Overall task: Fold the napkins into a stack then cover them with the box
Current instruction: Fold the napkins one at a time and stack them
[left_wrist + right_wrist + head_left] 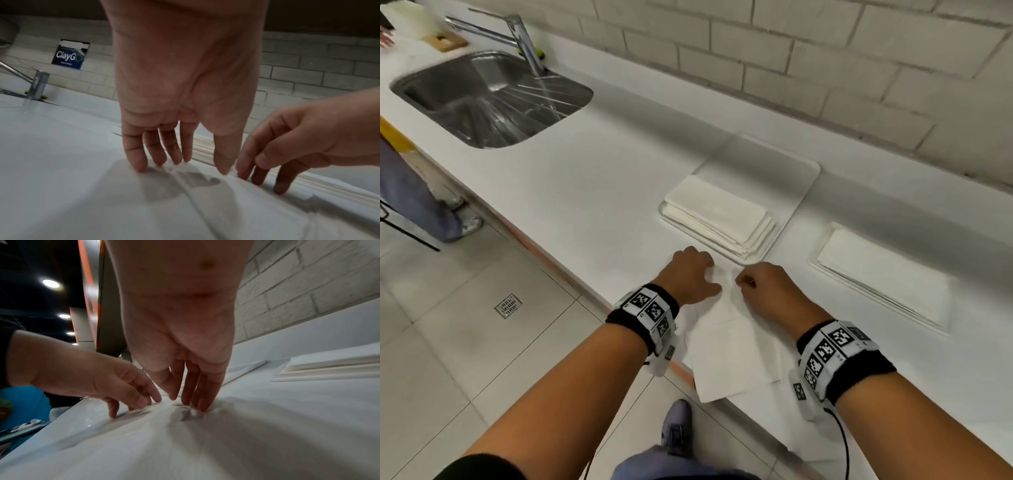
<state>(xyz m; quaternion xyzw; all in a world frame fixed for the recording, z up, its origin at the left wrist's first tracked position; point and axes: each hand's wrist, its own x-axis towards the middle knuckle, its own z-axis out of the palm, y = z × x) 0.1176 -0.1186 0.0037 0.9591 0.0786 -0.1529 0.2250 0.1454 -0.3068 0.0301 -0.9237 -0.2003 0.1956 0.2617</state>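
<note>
A loose white napkin (726,346) lies on the white counter and hangs a little over the front edge. My left hand (705,270) and right hand (743,279) are side by side at its far edge. In the left wrist view the left hand (180,165) presses straight fingertips on the napkin (185,203). In the right wrist view the right hand (185,402) does the same, and the paper (205,443) bunches between them. Just beyond the hands, a stack of folded napkins (719,212) lies on a shallow white tray (767,164).
At the right, a second shallow tray (813,262) holds flat napkins (880,274). A steel sink (493,99) with a tap (520,37) is at the far left. Another person's legs (410,192) stand left of the counter. A brick wall runs behind.
</note>
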